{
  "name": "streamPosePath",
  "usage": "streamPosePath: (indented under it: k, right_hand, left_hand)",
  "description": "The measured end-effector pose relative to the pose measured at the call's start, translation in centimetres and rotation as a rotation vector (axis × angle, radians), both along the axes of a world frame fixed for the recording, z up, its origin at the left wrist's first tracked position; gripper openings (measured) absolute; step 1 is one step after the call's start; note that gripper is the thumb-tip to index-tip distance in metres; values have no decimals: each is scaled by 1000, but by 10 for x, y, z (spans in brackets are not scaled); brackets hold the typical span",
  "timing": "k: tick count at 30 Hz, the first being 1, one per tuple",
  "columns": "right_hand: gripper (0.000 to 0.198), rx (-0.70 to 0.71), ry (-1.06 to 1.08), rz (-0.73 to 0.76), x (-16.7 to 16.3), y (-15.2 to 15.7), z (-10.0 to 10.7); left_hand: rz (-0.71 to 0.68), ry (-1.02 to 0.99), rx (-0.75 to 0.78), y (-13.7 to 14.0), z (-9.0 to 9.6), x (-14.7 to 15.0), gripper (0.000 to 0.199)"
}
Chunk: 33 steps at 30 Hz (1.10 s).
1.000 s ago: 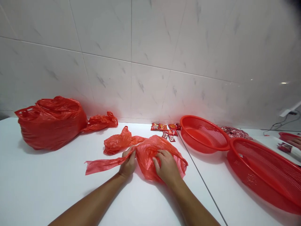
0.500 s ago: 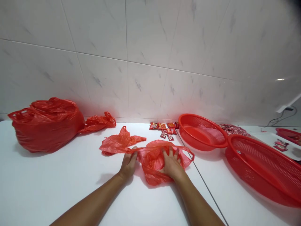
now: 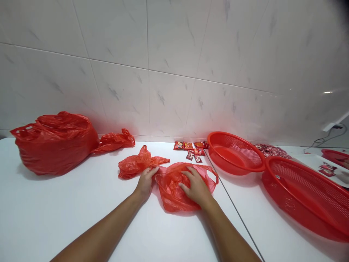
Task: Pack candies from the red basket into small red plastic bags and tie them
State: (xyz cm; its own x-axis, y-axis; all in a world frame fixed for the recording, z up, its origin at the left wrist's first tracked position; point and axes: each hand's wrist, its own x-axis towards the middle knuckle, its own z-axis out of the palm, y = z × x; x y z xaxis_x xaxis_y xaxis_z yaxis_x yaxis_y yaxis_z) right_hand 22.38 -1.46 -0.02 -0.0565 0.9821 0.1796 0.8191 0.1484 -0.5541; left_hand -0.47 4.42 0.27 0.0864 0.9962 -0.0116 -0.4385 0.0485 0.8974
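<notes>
A thin red plastic bag [image 3: 174, 202] lies spread on the white table in front of me, its handle loop toward the right. My left hand [image 3: 145, 182] pinches the bag's left edge between thumb and fingers. Over the bag's opening rests my right hand [image 3: 195, 185], palm down with fingers apart, touching the plastic. Just beyond my left hand is a second crumpled red plastic bag [image 3: 133, 165]. Whether anything is inside the bag under my hands, I cannot tell.
A bulging red bag [image 3: 57, 149] and a smaller crumpled one [image 3: 113, 142] stand at the back left. Several small red snack packets [image 3: 188, 146] lie by the wall. Right of them are a round red basket [image 3: 231, 162] and a larger oval basket [image 3: 297, 196].
My right hand has shifted slightly left and up out of the bag's folds. The bag's left part has drawn in, and my left hand has moved a little left.
</notes>
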Motion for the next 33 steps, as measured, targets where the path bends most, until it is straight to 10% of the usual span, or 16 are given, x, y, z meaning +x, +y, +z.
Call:
streamPosePath:
  k: [4,10,18,33]
  right_hand:
    - [91,-250,-21,25,-1,-1,3]
    - [109,-194,-56,24,0,-6,2]
    - [35,576,261,85,-15,-15,10]
    - [26,419,295,-13,-26,-17,7]
  left_hand:
    - [3,-159,-43,8,3,-7,34]
    - [-3,-267,-81,15,1,-9,28]
    - [-185,-139,-36,-19,3,11,29]
    - [-412,60,67,-28,-11,18,30]
